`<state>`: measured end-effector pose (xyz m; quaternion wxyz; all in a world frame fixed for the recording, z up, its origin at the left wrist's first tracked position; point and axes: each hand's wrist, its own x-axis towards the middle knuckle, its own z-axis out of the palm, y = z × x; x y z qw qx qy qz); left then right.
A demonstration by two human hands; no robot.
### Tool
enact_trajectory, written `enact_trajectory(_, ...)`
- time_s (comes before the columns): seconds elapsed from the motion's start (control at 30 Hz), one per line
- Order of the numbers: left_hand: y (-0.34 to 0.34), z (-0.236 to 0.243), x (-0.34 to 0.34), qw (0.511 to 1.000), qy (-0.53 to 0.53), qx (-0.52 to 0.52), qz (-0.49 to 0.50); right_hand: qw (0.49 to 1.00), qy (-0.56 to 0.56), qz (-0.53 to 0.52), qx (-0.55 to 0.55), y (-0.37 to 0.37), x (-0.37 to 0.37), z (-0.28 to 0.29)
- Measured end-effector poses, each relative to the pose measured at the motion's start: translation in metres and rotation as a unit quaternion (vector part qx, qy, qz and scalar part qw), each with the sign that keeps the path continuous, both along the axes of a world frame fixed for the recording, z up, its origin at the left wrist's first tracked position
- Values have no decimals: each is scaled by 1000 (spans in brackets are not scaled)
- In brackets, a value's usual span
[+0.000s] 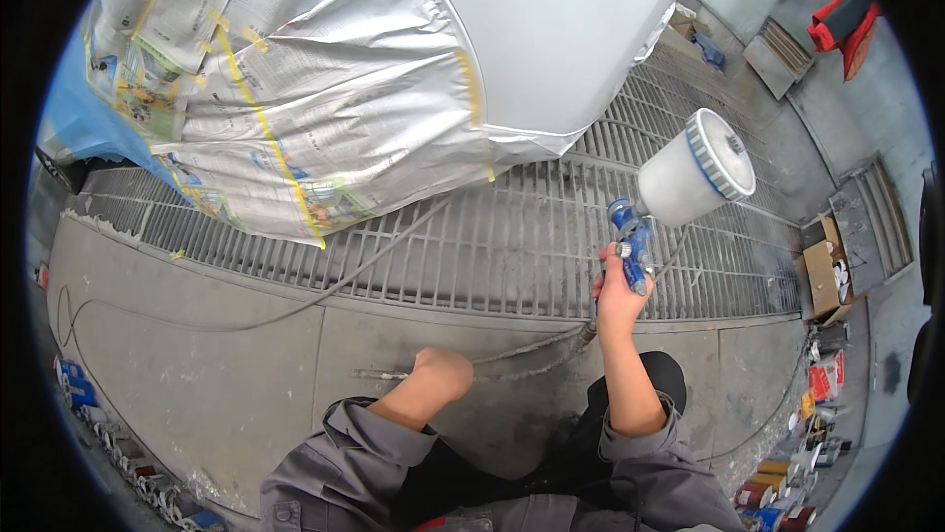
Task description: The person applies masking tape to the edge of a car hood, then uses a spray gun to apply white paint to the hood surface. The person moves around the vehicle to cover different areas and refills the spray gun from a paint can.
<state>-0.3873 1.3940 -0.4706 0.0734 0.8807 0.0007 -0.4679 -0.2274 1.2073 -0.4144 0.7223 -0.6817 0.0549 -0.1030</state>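
My right hand [620,301] is wrapped round the handle of a blue spray gun [633,242]. A large white paint cup [684,178] with a ribbed lid and a blue ring sits on the gun, tilted to the right. Below the gun's grip an air hose [527,345] comes down and runs leftward to my left hand [441,375]. That hand is closed in a fist round the hose, and a short length sticks out on its left side. Ahead stands a pale, glossy body panel [561,40]. Beside it, masking newspaper [364,119] with yellow tape covers a broad area.
Metal floor grating [472,266] lies under the panel, bordered by concrete [217,355]. Another hose stretch [364,276] crosses both. At right are a cardboard box [819,271] and several paint cans [778,483]. A red and black garment [847,25] hangs on the wall.
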Motion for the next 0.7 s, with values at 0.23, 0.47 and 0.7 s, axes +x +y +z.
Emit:
enact_trajectory(0.23,-4,-12,-1,999,-7,-33,-21,994,15,82,-70,5,-2,-12)
enact_trajectory(0.47,2,-14,-4,999,10,-26,-34,958,9,285,0,11,-8,-7)
enact_trajectory(0.7,-4,-17,-8,999,17,-27,-25,937,12,342,-63,45,-20,10)
